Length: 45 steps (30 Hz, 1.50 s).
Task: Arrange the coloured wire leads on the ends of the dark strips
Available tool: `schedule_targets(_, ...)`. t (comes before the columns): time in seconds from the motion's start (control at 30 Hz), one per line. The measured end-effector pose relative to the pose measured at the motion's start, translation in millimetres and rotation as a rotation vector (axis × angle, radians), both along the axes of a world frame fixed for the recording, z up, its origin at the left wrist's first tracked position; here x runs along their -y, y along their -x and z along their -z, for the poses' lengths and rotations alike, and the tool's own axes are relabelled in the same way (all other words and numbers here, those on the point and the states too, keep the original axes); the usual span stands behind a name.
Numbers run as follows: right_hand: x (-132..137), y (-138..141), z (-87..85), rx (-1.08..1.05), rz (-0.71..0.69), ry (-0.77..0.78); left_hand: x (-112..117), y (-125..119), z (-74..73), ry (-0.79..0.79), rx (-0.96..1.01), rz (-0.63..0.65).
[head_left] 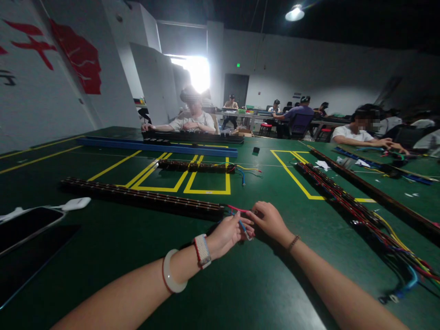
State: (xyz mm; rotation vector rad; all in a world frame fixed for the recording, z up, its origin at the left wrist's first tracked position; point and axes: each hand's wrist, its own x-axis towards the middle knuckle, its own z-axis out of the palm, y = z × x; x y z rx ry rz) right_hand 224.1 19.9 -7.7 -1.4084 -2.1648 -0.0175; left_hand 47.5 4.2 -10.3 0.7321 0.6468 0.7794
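Observation:
A long dark bar (144, 198) with rows of small bright spots lies across the green table, and a red wire (239, 209) and a blue wire (244, 230) come out of its right end. My left hand (227, 236), with a watch and a pale bangle on the wrist, is closed around the blue wire, whose tip sticks out below its fingers. Just to the right, my right hand (271, 220) pinches the red wire's end between thumb and fingers. The two hands almost touch. What lies inside the left fingers is partly hidden.
A shorter bar with wires (195, 166) lies farther back, before a blue rail (154, 145). Wire bundles (347, 206) run along the right. A phone (30, 224) lies at left. One person (195, 119) sits opposite, another (360, 133) at right.

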Motion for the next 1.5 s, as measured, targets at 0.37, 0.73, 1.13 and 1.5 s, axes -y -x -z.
schedule_targets(0.37,-33,-6,7.8,0.133,0.107,-0.032,0,3,-7.3,0.066,-0.081,0.023)
schedule_targets(0.73,-12,-19,8.5,-0.099,0.034,0.053,0,4,-1.8,0.004,0.006,0.055)
schedule_targets(1.13,-12,-21,9.3,-0.302,0.023,0.083,-2,12,-12.3,-0.080,-0.265,0.043)
schedule_targets(1.5,-11,-22,6.8,-0.352,0.075,0.073,-27,34,-20.4,-0.254,-0.671,0.394)
